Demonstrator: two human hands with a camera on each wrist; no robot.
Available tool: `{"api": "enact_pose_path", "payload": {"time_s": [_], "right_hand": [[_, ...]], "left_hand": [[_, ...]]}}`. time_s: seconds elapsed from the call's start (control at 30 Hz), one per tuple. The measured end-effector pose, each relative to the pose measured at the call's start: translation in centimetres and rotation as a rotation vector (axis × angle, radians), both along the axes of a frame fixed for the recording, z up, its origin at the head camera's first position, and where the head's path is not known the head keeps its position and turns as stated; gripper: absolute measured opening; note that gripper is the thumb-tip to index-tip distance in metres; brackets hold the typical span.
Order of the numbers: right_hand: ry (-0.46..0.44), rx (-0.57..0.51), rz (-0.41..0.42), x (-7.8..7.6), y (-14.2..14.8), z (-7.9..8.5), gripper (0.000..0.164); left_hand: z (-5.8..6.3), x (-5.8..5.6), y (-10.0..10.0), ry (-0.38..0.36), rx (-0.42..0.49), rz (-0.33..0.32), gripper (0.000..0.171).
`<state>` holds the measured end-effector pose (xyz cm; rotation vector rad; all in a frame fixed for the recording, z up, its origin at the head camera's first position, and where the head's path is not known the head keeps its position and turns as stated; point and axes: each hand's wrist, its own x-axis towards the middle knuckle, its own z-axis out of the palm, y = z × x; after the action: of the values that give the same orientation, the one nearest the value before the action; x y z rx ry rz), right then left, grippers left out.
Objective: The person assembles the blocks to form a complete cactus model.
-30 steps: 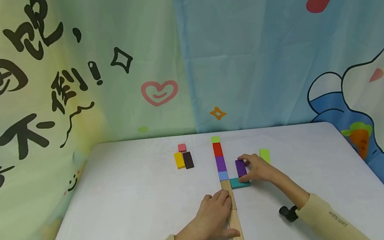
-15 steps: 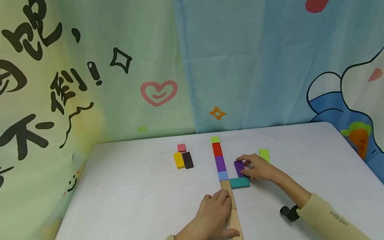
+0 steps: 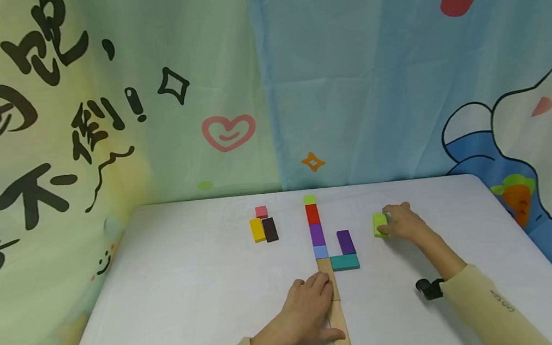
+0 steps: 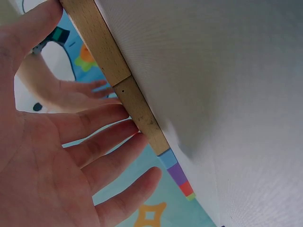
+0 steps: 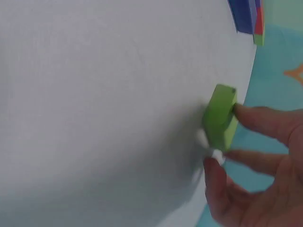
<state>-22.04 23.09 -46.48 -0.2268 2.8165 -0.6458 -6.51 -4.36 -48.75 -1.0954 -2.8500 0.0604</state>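
Several blocks stand end to end in a line on the white table. Nearest are two plain wooden blocks (image 3: pixel 335 315), then light blue (image 3: pixel 321 252), purple (image 3: pixel 317 235), red (image 3: pixel 312 214) and green pieces. With spread fingers, my left hand (image 3: pixel 303 312) rests along the wooden blocks, thumb and fingertips touching their side in the left wrist view. A teal block (image 3: pixel 344 262) sits crosswise right of the line, with a dark purple block (image 3: pixel 345 242) beyond it. Farther right, my right hand (image 3: pixel 406 222) pinches a light green block (image 5: pixel 220 113) between thumb and fingers.
Left of the line lie a pink block (image 3: pixel 261 212), a yellow block (image 3: pixel 257 230) and a dark brown block (image 3: pixel 270 229), close together. A printed curtain (image 3: pixel 346 78) hangs behind the table's far edge.
My right hand has let go of the dark purple block, which stays beyond the teal one, and has moved right to the light green block. My left hand has not moved.
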Motion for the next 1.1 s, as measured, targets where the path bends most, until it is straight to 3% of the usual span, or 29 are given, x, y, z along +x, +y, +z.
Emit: {"api": "enact_pose_path", "payload": {"time_s": [0.13, 0.33, 0.53, 0.87, 1.1], "right_hand": [[-0.082, -0.142, -0.03, -0.4, 0.4, -0.5, 0.052], [-0.037, -0.316, -0.083, -0.4, -1.0, -1.2, 0.05], [-0.029, -0.322, -0.105, -1.5, -2.9, -1.6, 0.05], [-0.045, -0.365, -0.054, -3.6, -6.4, -1.5, 0.048], [-0.065, -0.412, -0.039, -4.2, -7.0, -1.2, 0.036]], "left_hand": [[0.2, 0.0, 0.0, -0.027, -0.011, 0.008, 0.089], [0.3, 0.0, 0.0, -0.022, -0.009, 0.014, 0.089], [0.3, 0.0, 0.0, -0.036, -0.018, 0.014, 0.09], [-0.1, -0.1, -0.1, -0.057, -0.001, -0.001, 0.089], [0.1, -0.2, -0.1, -0.073, -0.004, -0.002, 0.089]]}}
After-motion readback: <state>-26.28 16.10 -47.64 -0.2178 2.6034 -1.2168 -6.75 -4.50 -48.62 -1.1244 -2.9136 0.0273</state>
